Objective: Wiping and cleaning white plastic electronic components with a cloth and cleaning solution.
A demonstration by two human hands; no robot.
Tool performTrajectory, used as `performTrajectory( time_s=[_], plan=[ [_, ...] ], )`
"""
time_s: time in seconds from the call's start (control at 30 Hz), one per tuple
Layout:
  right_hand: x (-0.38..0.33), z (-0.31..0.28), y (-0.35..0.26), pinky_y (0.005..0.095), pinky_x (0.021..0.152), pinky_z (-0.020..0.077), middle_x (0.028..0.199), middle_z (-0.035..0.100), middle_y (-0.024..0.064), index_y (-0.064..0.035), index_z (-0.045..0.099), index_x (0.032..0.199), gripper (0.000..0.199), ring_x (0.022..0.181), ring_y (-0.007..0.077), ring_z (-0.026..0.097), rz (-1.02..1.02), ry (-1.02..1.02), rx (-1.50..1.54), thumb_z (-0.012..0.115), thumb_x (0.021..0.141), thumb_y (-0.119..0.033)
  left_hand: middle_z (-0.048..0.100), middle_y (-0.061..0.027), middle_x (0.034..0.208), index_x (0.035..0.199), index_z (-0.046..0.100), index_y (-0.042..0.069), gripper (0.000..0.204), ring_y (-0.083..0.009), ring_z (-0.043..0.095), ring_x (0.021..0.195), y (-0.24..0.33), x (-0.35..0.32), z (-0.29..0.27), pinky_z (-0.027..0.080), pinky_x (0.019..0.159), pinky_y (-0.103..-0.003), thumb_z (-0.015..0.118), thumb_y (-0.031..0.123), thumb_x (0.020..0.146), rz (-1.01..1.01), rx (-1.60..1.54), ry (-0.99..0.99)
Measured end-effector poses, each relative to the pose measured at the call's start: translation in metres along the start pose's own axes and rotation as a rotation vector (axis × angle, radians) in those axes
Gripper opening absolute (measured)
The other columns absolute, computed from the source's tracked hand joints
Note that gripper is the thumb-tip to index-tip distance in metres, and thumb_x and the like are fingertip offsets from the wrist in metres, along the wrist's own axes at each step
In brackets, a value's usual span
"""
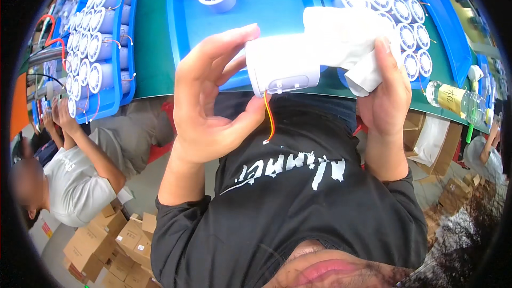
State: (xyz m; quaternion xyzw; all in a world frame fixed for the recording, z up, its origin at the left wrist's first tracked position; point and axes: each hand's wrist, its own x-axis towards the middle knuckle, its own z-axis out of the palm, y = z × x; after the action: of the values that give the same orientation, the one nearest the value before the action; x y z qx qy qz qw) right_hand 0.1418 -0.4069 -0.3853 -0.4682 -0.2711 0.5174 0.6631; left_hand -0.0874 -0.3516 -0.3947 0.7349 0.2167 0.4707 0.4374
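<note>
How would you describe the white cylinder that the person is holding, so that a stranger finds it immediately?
Start from the blue tray on the green table, then look just below it. The white cylinder sits between the left hand and the right hand, which presses a white cloth on it. Unlike the trayed cylinders, it is lifted, with red-and-yellow wires dangling.

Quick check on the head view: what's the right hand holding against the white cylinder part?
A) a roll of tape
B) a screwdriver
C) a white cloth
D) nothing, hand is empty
C: the right hand grips a crumpled white cloth pressed over the end of the white cylinder part, which the left hand steadies, its red and yellow wires hanging below.
</note>
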Motion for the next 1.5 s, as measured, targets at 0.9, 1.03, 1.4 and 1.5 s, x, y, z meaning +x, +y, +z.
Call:
performTrajectory(
  time_s=[0.9,1.03,1.4,1.5],
  plan=[
    [-0.023,-0.034,-0.007,0.0267,0.079,0.0469,0.106,0.066,0.0097,0.0069,0.056,0.120,0.039,0.092,0.0152,0.063,0.072,0.004,-0.054,0.050,0.097,-0.024,0.060,-0.0190,0.120,0.115,0.060,0.002,0.048,-0.0345,0.058,0.113,0.001,0.023,-0.018,0.048,0.093,-0.038,0.067,-0.007,0.068,0.027,0.590,-0.140],
    [-0.020,-0.037,-0.007,0.0307,0.087,0.0490,0.112,0.064,0.0147,0.0090,0.051,0.123,0.039,0.102,0.0210,0.064,0.177,-0.078,0.377,0.052,0.093,-0.016,0.058,-0.0168,0.124,0.117,0.059,0.004,0.043,-0.0358,0.053,0.116,-0.020,0.036,-0.027,0.043,0.098,-0.041,0.068,0.003,0.075,-0.038,0.941,-0.211],
    [-0.020,0.006,-0.024,0.0295,0.091,0.0426,0.117,0.061,0.0095,0.0036,0.050,0.127,0.043,0.107,0.0164,0.057,0.222,-0.282,0.431,0.051,0.097,-0.027,0.035,-0.0213,0.146,0.142,0.032,-0.005,0.086,-0.0352,0.030,0.138,-0.008,0.009,0.052,0.013,0.115,-0.043,0.067,0.047,0.082,-0.265,-0.336,-0.398],
    [-0.020,0.011,-0.020,0.0276,0.089,0.0406,0.119,0.057,0.0048,-0.0011,0.049,0.130,0.043,0.107,0.0113,0.053,0.255,-0.353,0.315,0.049,0.099,-0.031,0.035,-0.0211,0.146,0.145,0.025,-0.003,0.075,-0.0328,0.036,0.134,-0.008,0.029,0.074,0.016,0.114,-0.045,0.045,0.049,0.095,-0.225,-0.648,-0.269]
  ],
)
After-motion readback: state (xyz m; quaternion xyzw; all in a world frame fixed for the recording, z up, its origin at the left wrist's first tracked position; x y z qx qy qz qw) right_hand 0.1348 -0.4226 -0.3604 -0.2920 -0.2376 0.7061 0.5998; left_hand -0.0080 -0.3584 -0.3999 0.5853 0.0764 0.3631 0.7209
